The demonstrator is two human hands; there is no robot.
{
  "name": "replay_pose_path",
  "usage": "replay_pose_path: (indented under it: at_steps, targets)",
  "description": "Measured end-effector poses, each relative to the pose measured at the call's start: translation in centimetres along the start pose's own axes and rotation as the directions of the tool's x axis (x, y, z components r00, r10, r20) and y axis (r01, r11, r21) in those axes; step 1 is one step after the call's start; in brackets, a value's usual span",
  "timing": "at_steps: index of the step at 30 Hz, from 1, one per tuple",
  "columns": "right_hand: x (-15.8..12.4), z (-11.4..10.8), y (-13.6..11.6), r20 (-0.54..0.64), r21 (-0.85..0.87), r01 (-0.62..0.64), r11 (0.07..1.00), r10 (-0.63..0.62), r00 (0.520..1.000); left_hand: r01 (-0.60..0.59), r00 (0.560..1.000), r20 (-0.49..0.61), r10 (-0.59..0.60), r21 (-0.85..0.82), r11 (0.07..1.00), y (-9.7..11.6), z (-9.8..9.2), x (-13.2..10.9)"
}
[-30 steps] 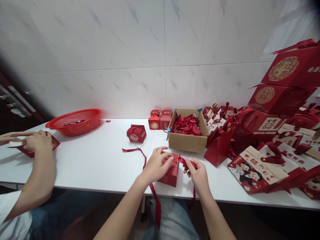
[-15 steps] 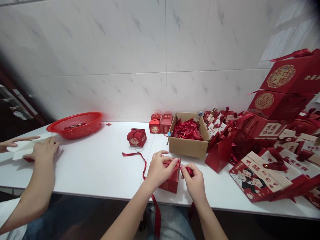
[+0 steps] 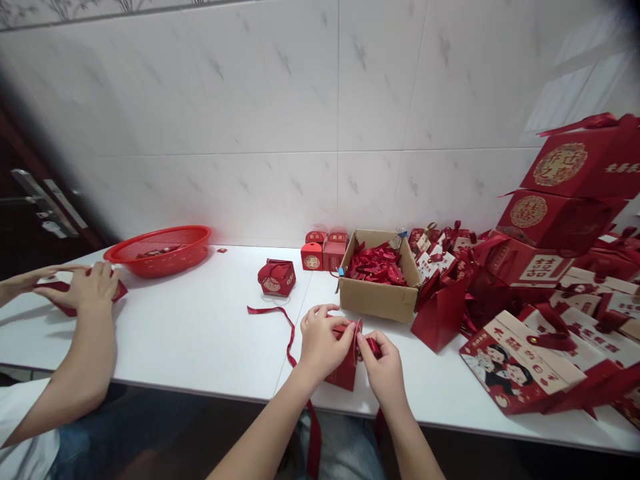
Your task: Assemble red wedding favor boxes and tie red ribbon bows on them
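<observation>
A small red gift box (image 3: pixel 344 373) stands on the white table between my hands, close to the front edge. My left hand (image 3: pixel 320 340) grips its top from the left, thumb against the upright edge. On the right side of the box, my right hand (image 3: pixel 383 360) pinches a dark red ribbon (image 3: pixel 373 347), partly bunched under the fingers. A long red ribbon tail (image 3: pixel 290 333) curls over the table left of the box, and another length hangs over the edge into my lap. How the ribbon passes through the box is hidden by my hands.
Behind my hands stands a cardboard box (image 3: pixel 377 303) full of red ribbons. Finished red boxes (image 3: pixel 543 220) and gift bags (image 3: pixel 520 360) crowd the right. A small red box (image 3: pixel 277 277) and a red basket (image 3: pixel 160 257) sit leftward. A co-worker's hands (image 3: pixel 93 287) handle a red box at far left.
My right hand has come in closer against the box's side with the ribbon. The co-worker's white sheet no longer shows; a red box is visible under those hands. The view shifted slightly.
</observation>
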State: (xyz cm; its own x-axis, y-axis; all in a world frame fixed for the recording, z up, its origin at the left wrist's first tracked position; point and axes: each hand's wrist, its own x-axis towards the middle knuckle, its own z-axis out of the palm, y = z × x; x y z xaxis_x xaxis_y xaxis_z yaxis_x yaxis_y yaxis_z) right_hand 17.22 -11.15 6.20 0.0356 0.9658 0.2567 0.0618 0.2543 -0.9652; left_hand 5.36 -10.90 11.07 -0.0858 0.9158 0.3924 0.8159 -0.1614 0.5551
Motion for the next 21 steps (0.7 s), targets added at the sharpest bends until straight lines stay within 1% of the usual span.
replay_pose_path:
  at_steps: [3,5,6,7,9,10,11,12,14,15,16,17,18,20,21]
  targets:
    - [0.1,-0.2,0.1,-0.022,-0.015,0.015,1.000,-0.016,1.000,0.043,0.999,0.024,-0.041,-0.092,0.995,-0.1,-0.3,0.0]
    - [0.1,-0.7,0.1,-0.022,-0.014,0.045,0.999,-0.045,0.999,0.078,0.996,0.054,-0.068,-0.211,0.974,-0.1,-0.7,0.1]
    - [0.1,-1.1,0.2,0.006,-0.016,0.067,0.998,-0.067,0.998,0.094,0.994,0.080,-0.074,-0.288,0.953,-0.1,-1.0,0.1]
    - [0.1,-1.4,0.3,0.063,-0.023,0.089,0.996,-0.087,0.994,0.110,0.991,0.114,-0.072,-0.373,0.921,0.0,-1.3,0.1]
    - [0.0,-2.1,0.5,0.218,-0.043,0.121,0.992,-0.109,0.970,0.157,0.979,0.197,-0.056,-0.544,0.824,0.1,-2.0,0.3]
    - [0.0,-2.4,0.8,0.274,-0.055,0.128,0.990,-0.108,0.956,0.192,0.971,0.234,-0.055,-0.618,0.762,0.0,-2.4,0.4]
    - [0.0,-2.5,1.1,0.300,-0.066,0.131,0.989,-0.106,0.948,0.233,0.963,0.262,-0.066,-0.682,0.693,-0.2,-2.8,0.6]
    - [0.0,-2.6,1.5,0.302,-0.070,0.136,0.988,-0.109,0.947,0.273,0.956,0.282,-0.086,-0.736,0.620,-0.4,-3.1,0.8]
    - [-0.1,-2.4,2.5,0.267,-0.066,0.152,0.986,-0.130,0.955,0.324,0.945,0.298,-0.132,-0.809,0.491,-1.6,-3.7,1.4]
    - [-0.1,-2.2,3.1,0.251,-0.064,0.166,0.984,-0.145,0.957,0.329,0.944,0.297,-0.144,-0.825,0.459,-2.4,-3.8,1.8]
    - [-0.2,-1.9,3.7,0.238,-0.061,0.183,0.981,-0.164,0.957,0.334,0.943,0.295,-0.156,-0.822,0.462,-3.4,-3.9,2.3]
    - [-0.2,-1.7,4.3,0.225,-0.060,0.204,0.977,-0.186,0.956,0.340,0.940,0.288,-0.180,-0.794,0.504,-4.4,-3.9,2.8]
    - [-0.3,-1.4,4.8,0.208,-0.060,0.230,0.971,-0.213,0.955,0.352,0.935,0.259,-0.241,-0.741,0.572,-5.6,-3.8,3.3]
    - [-0.4,-1.0,5.9,0.172,-0.069,0.282,0.957,-0.267,0.948,0.386,0.914,0.190,-0.359,-0.679,0.625,-7.9,-3.5,4.6]
    - [-0.4,-0.9,6.3,0.164,-0.078,0.304,0.949,-0.289,0.943,0.405,0.896,0.140,-0.421,-0.646,0.648,-9.1,-3.4,5.2]
